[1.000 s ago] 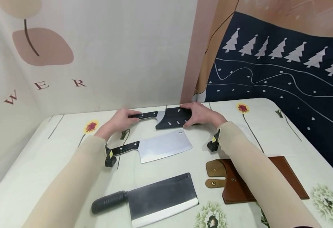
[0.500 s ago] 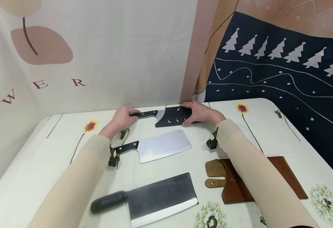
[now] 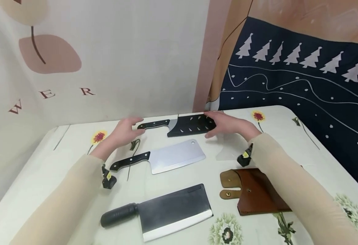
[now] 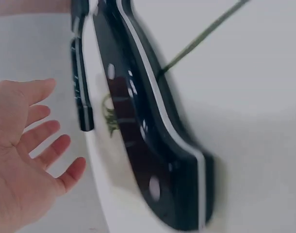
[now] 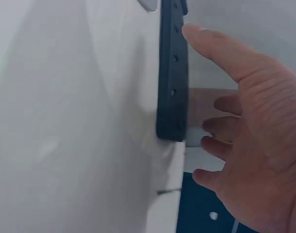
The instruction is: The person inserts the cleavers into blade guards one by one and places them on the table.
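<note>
At the back of the table lies a cleaver whose blade is in a black slotted sheath [image 3: 188, 126]; its black riveted handle [image 3: 154, 124] points left. My left hand [image 3: 125, 131] is beside the handle's end, fingers apart and holding nothing. The left wrist view shows this hand [image 4: 22, 150] with relaxed fingers, clear of both handles. My right hand [image 3: 228, 124] spreads around the sheath's right end without gripping it. In the right wrist view a gap separates most of its fingers from the sheath [image 5: 173, 73]. A bare silver cleaver [image 3: 177, 156] lies just in front.
Nearest me is a larger cleaver [image 3: 176, 209] with a dark blade and black round handle. A brown leather sheath [image 3: 258, 192] lies at the right, partly under my right forearm. Clear plastic [image 3: 226, 153] lies by the right wrist. A curtain [image 3: 136, 68] hangs behind the table.
My left hand has let go of the sheathed cleaver's handle and drawn left. My right hand has come off the sheath and shifted right. The cleavers stay where they were.
</note>
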Demonstrator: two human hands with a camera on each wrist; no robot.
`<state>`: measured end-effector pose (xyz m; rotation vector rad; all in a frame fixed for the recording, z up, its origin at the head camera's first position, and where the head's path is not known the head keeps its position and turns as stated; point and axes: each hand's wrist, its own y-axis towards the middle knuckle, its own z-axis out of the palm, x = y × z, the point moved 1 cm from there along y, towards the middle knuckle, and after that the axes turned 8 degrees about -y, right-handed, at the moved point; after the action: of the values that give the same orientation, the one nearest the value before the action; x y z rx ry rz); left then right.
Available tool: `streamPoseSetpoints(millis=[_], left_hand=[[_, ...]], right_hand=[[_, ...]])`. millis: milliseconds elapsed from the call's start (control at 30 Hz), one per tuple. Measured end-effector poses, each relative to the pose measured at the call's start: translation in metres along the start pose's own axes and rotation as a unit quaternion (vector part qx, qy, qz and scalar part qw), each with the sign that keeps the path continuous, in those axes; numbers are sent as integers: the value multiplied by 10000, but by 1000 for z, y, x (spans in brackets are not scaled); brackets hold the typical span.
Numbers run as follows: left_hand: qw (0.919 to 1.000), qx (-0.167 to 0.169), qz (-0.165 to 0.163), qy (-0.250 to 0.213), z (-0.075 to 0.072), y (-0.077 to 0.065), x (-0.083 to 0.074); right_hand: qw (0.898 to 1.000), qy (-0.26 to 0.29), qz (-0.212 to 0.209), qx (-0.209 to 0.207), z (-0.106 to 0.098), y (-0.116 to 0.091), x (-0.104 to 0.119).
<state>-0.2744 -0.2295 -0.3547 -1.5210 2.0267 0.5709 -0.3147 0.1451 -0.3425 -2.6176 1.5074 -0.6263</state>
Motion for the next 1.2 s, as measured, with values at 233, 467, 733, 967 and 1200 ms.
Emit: streamPoseSetpoints(millis=[233, 467, 733, 967, 1200], left_hand=[[9989, -269, 377, -73, -13, -48, -26], [9936, -465, 1015, -173, -17, -110, -46], [9874, -1039, 1196, -24, -9, -150, -29], [9913, -918, 947, 40, -14, -155, 2], [9985, -226, 403, -278, -19, -136, 23]], right_hand=[[9993, 158, -321, -48, 0, -55, -9], [9972, 537, -195, -492, 6, -114, -35], [9951, 281, 352, -878, 10, -156, -74], [9937, 484, 415, -924, 26, -166, -98], [9944, 619, 157, -847, 35, -147, -98]])
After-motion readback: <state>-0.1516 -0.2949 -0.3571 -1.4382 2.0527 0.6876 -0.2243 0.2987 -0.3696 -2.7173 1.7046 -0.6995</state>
